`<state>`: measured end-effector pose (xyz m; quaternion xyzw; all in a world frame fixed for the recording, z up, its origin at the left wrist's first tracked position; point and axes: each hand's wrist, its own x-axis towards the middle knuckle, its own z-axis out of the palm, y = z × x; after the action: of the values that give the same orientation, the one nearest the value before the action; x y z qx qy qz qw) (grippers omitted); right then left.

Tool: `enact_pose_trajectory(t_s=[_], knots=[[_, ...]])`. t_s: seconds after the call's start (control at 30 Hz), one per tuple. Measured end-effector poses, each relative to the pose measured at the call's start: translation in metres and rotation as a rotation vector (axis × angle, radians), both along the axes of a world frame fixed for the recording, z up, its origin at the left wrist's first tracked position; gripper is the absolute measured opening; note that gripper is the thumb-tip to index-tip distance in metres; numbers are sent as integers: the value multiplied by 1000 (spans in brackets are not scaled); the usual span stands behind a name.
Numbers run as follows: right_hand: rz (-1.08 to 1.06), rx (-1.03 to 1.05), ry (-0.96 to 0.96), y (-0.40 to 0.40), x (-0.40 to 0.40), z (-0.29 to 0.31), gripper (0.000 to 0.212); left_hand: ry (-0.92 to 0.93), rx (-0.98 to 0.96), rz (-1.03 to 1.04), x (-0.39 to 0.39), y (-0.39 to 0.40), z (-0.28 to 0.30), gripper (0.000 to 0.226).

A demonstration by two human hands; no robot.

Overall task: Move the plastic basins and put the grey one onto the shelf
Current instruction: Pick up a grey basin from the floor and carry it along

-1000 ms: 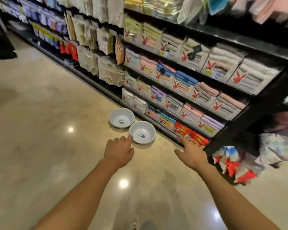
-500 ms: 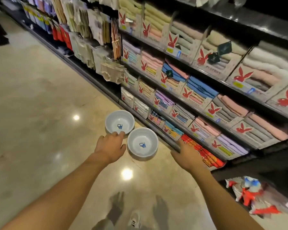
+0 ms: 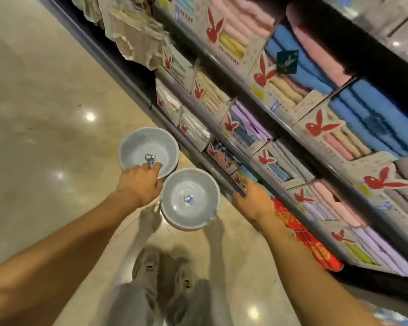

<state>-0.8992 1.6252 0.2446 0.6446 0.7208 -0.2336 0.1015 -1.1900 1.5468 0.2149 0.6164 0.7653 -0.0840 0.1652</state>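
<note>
Two grey plastic basins sit side by side on the shiny floor, each with a small blue label inside. The far basin (image 3: 149,151) has my left hand (image 3: 140,184) on its near rim, the thumb hooked inside and the fingers under the edge. The near basin (image 3: 190,198) lies just right of that hand, touching nothing else. My right hand (image 3: 252,200) is spread against the lowest edge of the shelf (image 3: 212,165), fingers apart, holding nothing.
The dark shelf unit runs diagonally along the right, packed with boxed folded towels (image 3: 353,109) bearing red rabbit logos. Red patterned cloth (image 3: 309,243) lies on the bottom tier. Hanging cloths (image 3: 137,36) are farther along. My shoes (image 3: 160,271) stand just below the basins.
I have bent lower and closer. My left hand slid from beside the far basin onto its rim and gripped it. My right hand stayed at the shelf's lower edge.
</note>
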Motion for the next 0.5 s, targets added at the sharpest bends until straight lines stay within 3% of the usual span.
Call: enact_pose_trajectory(t_s=[0.3, 0.5], knots=[[65, -31, -61, 90, 19, -335, 53, -8, -13, 84, -9, 72, -313, 49], [83, 40, -129, 103, 40, -471, 57, -120, 34, 139, -14, 59, -458, 55]])
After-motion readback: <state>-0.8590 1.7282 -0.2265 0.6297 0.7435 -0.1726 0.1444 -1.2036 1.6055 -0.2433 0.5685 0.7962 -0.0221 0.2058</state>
